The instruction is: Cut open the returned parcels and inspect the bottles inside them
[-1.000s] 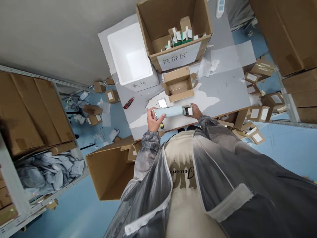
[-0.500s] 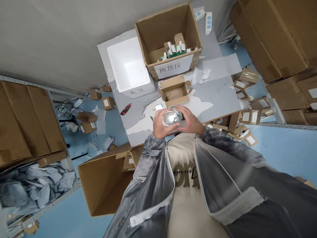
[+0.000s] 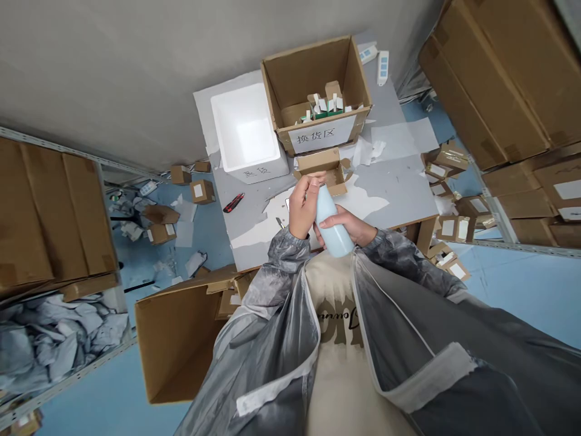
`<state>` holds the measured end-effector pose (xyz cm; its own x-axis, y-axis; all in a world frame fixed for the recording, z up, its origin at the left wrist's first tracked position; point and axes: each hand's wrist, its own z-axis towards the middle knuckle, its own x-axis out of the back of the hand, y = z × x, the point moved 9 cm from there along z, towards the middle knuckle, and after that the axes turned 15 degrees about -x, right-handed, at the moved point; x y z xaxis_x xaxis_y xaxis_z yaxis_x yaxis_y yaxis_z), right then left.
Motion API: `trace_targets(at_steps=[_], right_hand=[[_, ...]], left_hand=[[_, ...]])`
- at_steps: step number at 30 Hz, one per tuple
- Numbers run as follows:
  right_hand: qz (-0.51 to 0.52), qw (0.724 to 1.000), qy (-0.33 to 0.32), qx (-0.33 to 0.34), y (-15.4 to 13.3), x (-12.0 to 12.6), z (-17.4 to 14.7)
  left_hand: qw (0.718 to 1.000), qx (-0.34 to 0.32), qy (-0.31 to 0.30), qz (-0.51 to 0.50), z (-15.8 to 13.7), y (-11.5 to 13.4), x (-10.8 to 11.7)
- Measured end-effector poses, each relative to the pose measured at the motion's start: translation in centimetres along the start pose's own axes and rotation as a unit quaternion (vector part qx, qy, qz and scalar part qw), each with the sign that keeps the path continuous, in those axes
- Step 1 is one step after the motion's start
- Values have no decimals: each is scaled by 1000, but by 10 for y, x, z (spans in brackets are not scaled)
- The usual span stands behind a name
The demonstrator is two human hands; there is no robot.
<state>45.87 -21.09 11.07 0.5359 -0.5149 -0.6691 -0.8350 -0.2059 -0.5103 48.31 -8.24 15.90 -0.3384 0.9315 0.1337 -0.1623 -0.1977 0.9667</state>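
A pale blue cylindrical bottle (image 3: 338, 240) is being held over the near edge of the grey surface (image 3: 399, 178), its long axis slanting far-left to near-right. Its body is being gripped by the right hand (image 3: 353, 226), its far end by the curled fingers of the left hand (image 3: 302, 207).

White sheet (image 3: 323, 134) on carton (image 3: 313, 75): "换货区"; foam box (image 3: 278, 167): "…货"; shirt (image 3: 336, 284): "Jour…".

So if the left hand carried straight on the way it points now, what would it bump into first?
Probably the small open cardboard box just ahead of the left hand. Depth is unclear, though: if it is high enough, it might pass over and meet the big labelled box behind.
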Motion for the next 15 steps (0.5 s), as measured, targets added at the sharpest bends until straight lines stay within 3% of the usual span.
trace_targets(at_steps=[3, 6, 11, 15], right_hand=[[52, 998, -24, -33, -6, -4, -2], [102, 994, 4, -33, -22, 2, 3], [111, 989, 82, 48, -63, 16, 19], [79, 988, 110, 67, -67, 24, 27]], left_hand=[[992, -105, -51, 45, -1, 19, 0], [988, -120, -87, 50, -12, 17, -4], [997, -43, -59, -11, -26, -13, -12], [992, 70, -19, -106, -36, -28, -9]])
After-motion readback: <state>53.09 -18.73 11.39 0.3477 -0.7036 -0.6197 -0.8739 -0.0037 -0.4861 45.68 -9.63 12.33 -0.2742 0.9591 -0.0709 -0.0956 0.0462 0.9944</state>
